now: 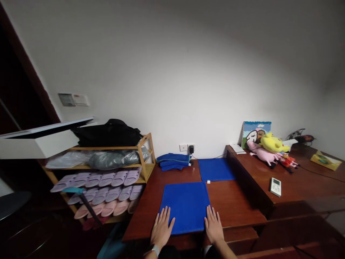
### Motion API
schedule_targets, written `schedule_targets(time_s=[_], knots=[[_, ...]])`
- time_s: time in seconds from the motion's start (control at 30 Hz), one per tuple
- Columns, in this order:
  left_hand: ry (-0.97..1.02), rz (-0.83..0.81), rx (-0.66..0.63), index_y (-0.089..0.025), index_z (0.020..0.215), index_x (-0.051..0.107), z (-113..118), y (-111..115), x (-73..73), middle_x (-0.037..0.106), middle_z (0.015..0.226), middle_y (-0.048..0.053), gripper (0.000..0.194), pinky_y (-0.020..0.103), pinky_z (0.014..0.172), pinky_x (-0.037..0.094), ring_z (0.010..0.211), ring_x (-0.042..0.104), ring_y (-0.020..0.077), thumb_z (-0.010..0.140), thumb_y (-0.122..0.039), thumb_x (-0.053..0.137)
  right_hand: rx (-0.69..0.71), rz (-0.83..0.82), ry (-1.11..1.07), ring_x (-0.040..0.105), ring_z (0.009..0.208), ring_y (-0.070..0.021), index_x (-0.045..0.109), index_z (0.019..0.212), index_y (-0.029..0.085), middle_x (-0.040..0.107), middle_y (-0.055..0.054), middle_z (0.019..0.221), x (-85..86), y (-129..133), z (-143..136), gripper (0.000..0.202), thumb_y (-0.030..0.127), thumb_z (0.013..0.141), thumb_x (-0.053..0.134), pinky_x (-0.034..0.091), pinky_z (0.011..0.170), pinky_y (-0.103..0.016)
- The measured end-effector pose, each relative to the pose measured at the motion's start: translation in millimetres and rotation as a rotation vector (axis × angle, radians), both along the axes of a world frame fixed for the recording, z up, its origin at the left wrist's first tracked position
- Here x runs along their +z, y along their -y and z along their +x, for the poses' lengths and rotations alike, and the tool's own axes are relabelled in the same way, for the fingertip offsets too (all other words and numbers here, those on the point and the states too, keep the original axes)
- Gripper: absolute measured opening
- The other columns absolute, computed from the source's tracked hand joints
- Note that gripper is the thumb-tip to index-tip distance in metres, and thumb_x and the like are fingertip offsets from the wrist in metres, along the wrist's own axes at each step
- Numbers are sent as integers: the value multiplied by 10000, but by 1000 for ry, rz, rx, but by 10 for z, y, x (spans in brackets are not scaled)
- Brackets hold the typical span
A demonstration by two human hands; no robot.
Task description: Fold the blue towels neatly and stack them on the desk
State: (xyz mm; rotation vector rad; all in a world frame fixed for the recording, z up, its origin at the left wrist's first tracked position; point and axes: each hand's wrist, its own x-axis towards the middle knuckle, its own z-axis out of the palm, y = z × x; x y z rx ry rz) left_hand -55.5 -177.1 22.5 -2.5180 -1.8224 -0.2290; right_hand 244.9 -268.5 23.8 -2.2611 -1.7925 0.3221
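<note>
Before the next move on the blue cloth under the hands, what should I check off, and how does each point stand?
1. Blue cloth lies flat and spread on the table: ok.
2. Left hand rests palm down on the cloth's near left corner: ok.
3. Right hand rests on the near right edge: ok.
4. Either hand has a grip on the cloth: not ok, fingers are flat and open.
5. Second flat cloth and folded stack lie apart, farther back: ok.
6. Cloth's near edge aligned: cannot tell.

Blue cloth (pixel 185 205), flat and square-folded, at the table's near edge
</note>
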Motion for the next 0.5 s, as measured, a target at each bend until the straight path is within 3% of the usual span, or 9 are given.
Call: schedule_targets(time_s=[0.5], knots=[[-32,-118,2,-143,1602,287,-10,-105,35,225,1679,86,767,491,1282,208,1559,217,257,1005,-620,217,17,36,17,118,1574,-234,238,1613,144,156,4,1683,25,25,-29,650,442,1042,154,128,1295,-455]])
